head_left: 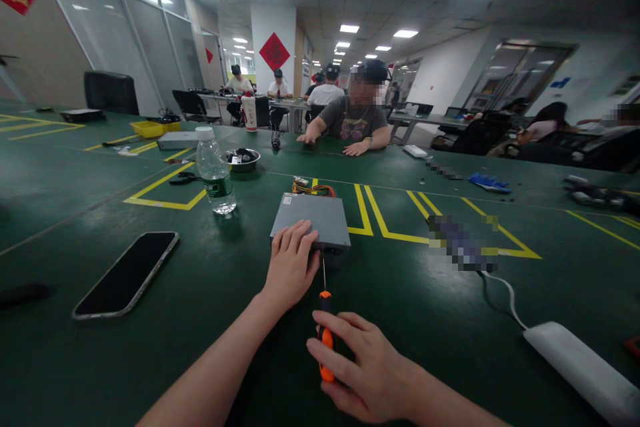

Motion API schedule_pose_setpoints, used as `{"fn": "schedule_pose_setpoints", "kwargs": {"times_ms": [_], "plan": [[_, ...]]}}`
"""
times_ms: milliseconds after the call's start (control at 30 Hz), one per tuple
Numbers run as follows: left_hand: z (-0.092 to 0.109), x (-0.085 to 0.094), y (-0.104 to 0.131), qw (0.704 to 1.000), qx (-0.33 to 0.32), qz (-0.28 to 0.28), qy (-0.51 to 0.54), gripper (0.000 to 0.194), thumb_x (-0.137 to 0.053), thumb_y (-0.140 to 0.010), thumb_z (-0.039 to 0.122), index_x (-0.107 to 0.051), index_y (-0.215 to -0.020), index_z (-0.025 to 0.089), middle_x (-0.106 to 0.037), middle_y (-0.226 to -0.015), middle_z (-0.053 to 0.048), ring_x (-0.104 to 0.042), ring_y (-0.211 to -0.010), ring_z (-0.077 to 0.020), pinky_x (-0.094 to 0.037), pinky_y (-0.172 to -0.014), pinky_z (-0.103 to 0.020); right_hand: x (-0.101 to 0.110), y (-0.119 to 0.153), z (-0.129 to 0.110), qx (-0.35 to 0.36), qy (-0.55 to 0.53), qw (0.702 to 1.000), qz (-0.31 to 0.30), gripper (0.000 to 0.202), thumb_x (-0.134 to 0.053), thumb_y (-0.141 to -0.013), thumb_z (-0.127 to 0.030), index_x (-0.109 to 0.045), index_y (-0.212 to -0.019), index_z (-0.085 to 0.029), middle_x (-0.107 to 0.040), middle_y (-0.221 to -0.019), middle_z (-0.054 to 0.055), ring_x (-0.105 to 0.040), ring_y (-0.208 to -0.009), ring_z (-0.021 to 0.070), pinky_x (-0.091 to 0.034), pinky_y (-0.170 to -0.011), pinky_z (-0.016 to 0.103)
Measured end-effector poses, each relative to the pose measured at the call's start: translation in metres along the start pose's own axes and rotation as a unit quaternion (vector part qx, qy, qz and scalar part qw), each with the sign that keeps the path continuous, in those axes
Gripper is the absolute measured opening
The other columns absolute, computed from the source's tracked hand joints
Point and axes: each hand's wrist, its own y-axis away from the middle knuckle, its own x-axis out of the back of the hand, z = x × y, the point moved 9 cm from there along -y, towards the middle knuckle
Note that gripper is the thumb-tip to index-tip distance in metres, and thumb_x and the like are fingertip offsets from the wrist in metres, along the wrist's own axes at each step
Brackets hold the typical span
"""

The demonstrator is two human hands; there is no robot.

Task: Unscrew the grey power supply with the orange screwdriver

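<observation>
A grey computer power supply unit [325, 213] lies on the green table in front of me, its bundle of coloured cables [317, 190] at the far side. My left hand [293, 260] holds it, fingers over the top near the left corner and thumb at the near face. In my right hand [367, 363] is a screwdriver [326, 340] with an orange and black handle, held between thumb and fingers. Its shaft points away from me and its tip meets the near face of the unit. Whether the tip sits in a screw is too small to tell.
Left of the unit stand a water bottle [215, 173] and a metal bowl [243, 160] with small parts; a phone [127, 273] lies nearer. At right is a white power strip [580, 360] with a cable. Across the table a person [350, 120] sits with both hands on it.
</observation>
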Motion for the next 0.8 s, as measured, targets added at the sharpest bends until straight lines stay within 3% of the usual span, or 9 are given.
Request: {"fn": "schedule_pose_setpoints", "kwargs": {"times_ms": [67,267,433,567,800], "plan": [[0.0,0.0,0.0,1.0,0.002,0.003,0.0,0.025,-0.045,-0.085,0.021,-0.048,-0.11,0.021,-0.052,-0.125,-0.008,-0.041,-0.122,-0.0217,-0.028,-0.102,-0.044,0.002,-0.002,-0.002,0.004,0.015,1.0,0.001,0.029,-0.034,-0.091,-0.028,-0.05,-0.111,-0.014,-0.063,-0.102,0.018,-0.059,-0.1,0.022,-0.051,-0.072,0.035],[-0.002,0.0,-0.001,1.0,0.016,0.012,-0.006,0.023,-0.045,-0.086,0.022,-0.049,-0.108,0.021,-0.053,-0.124,-0.007,-0.042,-0.121,-0.0213,-0.028,-0.102,-0.043,0.008,0.007,0.007,-0.028,-0.008,0.996,0.081,0.026,-0.046,-0.09,-0.036,-0.044,-0.101,-0.013,-0.064,-0.099,0.018,-0.062,-0.093,0.0182,-0.051,-0.073,0.03],[0.0,0.0,-0.001,1.0,0.013,0.011,-0.008,0.024,-0.047,-0.085,0.022,-0.049,-0.109,0.021,-0.053,-0.124,-0.007,-0.042,-0.121,-0.0217,-0.028,-0.102,-0.043,0.003,0.008,0.007,-0.021,-0.001,0.999,0.038,0.033,-0.043,-0.09,-0.039,-0.046,-0.108,-0.012,-0.063,-0.101,0.017,-0.06,-0.096,0.0204,-0.05,-0.075,0.034],[0.0,0.0,-0.001,1.0,0.016,0.008,-0.007,0.024,-0.047,-0.085,0.021,-0.049,-0.108,0.02,-0.053,-0.124,-0.008,-0.042,-0.121,-0.0222,-0.028,-0.102,-0.044,0.001,0.006,0.004,-0.005,-0.008,1.0,0.002,0.036,-0.037,-0.089,-0.03,-0.046,-0.118,-0.011,-0.06,-0.106,0.018,-0.057,-0.103,0.0239,-0.049,-0.077,0.039],[0.0,0.001,-0.001,1.0,0.015,0.01,-0.009,0.023,-0.047,-0.084,0.021,-0.049,-0.108,0.021,-0.053,-0.124,-0.008,-0.042,-0.121,-0.0223,-0.029,-0.101,-0.044,0.003,0.01,0.006,-0.027,-0.026,0.998,0.049,0.03,-0.046,-0.089,-0.034,-0.043,-0.107,-0.01,-0.059,-0.11,0.022,-0.058,-0.102,0.0203,-0.05,-0.077,0.029]]}}
